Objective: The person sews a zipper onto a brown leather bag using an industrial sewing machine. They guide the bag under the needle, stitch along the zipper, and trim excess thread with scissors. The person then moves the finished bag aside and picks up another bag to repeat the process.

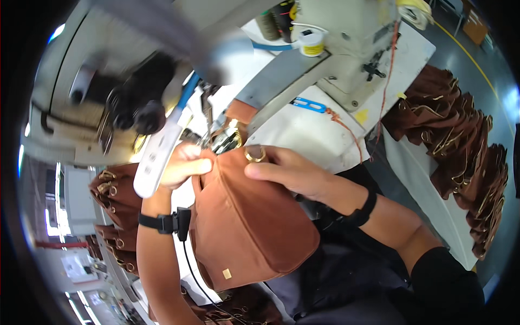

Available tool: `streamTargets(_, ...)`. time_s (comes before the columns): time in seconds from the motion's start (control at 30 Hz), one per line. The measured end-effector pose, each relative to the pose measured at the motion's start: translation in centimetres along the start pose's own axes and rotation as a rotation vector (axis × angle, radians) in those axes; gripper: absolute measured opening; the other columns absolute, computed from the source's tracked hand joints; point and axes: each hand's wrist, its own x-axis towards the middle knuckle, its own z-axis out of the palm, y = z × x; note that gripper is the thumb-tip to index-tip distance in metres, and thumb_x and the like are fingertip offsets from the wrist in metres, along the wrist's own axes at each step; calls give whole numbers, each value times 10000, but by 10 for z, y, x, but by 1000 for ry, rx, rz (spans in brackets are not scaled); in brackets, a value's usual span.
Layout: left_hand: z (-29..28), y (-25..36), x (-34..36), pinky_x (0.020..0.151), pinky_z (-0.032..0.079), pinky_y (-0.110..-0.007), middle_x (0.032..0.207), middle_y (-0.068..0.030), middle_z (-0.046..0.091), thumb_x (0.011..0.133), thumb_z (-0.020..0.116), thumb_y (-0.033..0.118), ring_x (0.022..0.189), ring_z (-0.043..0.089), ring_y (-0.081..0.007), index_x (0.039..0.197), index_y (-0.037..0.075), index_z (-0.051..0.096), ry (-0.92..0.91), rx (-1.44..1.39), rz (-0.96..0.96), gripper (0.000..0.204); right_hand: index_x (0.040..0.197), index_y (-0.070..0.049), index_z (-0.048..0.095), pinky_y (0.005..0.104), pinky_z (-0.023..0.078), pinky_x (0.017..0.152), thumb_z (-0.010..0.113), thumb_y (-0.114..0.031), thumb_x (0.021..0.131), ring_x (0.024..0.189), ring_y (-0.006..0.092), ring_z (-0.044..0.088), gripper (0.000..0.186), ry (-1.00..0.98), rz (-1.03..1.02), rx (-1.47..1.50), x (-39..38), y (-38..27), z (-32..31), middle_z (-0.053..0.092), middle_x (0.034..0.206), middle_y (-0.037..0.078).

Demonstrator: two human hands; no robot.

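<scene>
A brown bag with a small gold tag near its lower edge hangs between my hands at the sewing machine. My left hand pinches the bag's top edge close to the presser foot, its thumb lying on the fabric. On the other side of the seam, my right hand grips the same edge beside a gold metal ring, thumb in front and fingers behind. Part of the left hand is hidden by a long white machine lever. The needle itself is hard to make out.
More brown bags with gold rings are heaped at the right, and others lie at the left. A blue tool with an orange cord rests on the white table. A white spool stands on the machine.
</scene>
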Motion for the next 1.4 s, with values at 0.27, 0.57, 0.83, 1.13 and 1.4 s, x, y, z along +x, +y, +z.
streamTargets(0.27,42,51,-27,882,482,-266,1035,0,640,975,713,203,959,583,-106,1125,-33,651,292,590,-173,286,1156,-42,671,207,441,729,772,-189,927,823,7,508,290,-21,4,44,1,-18,13,584,924,-88)
streamTargets(0.57,85,10,-32,962,432,-258,1172,-33,579,1007,646,172,1063,522,-88,1350,-23,521,466,241,130,414,1163,0,689,222,476,791,735,-127,919,874,32,575,278,-18,23,102,0,-18,18,648,958,-42)
streamTargets(0.83,77,7,-19,628,400,-223,804,54,519,958,725,329,710,435,-36,1031,52,614,478,344,213,307,1239,-1,672,266,524,897,718,-84,922,997,82,648,331,-22,91,150,6,-22,14,707,1088,18)
streamTargets(1.13,65,8,-19,663,391,-204,861,76,492,999,681,282,768,417,-17,988,73,598,493,497,171,225,1252,1,651,285,534,907,691,-81,944,999,92,651,321,-23,95,127,14,-24,13,694,1136,31)
streamTargets(1.4,49,33,-18,620,396,-236,765,71,526,888,807,395,711,454,-30,839,86,618,469,584,118,365,1166,13,687,265,494,811,701,-118,937,900,64,607,263,105,-38,-232,11,-40,27,672,987,-6)
